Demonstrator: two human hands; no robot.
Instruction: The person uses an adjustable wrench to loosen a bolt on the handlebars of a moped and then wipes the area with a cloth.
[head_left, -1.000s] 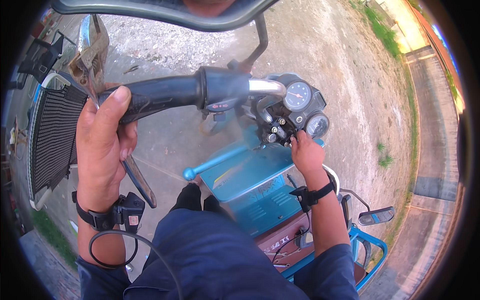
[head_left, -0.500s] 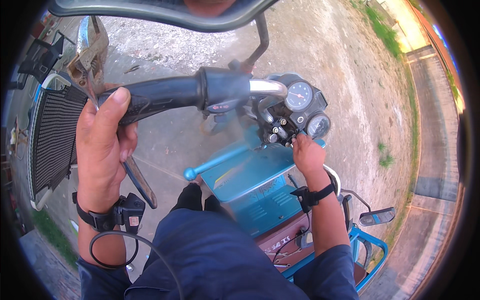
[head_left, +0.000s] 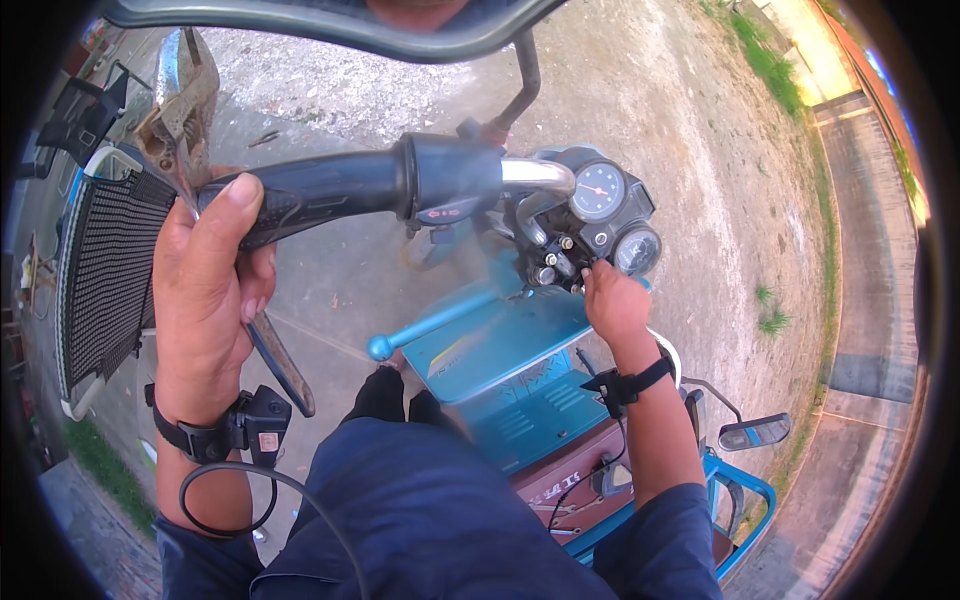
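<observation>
My left hand point(head_left: 205, 290) is closed around a worn, rusty pliers-like tool point(head_left: 182, 115), its head up and a flat handle point(head_left: 280, 365) sticking out below my fingers. My left thumb lies against the end of a black handlebar grip point(head_left: 320, 195). Farther right, my right hand point(head_left: 618, 308) reaches to the handlebar clamp beside the round gauges point(head_left: 598, 192). Its fingers are pinched together next to several shiny bolt heads point(head_left: 548, 274). Whatever lies between these fingertips is hidden.
A mirror point(head_left: 440, 45) crosses the top; another mirror point(head_left: 755, 432) stands at right. Below the handlebar is a blue metal body point(head_left: 500, 345) with a round-ended bar point(head_left: 380, 347). Wrenches point(head_left: 568, 520) lie on a reddish-brown panel. A mesh chair point(head_left: 115, 270) is at left.
My right hand has shifted very slightly at the handlebar clamp, and its forearm has moved a little to the right. The left hand keeps its grip unchanged.
</observation>
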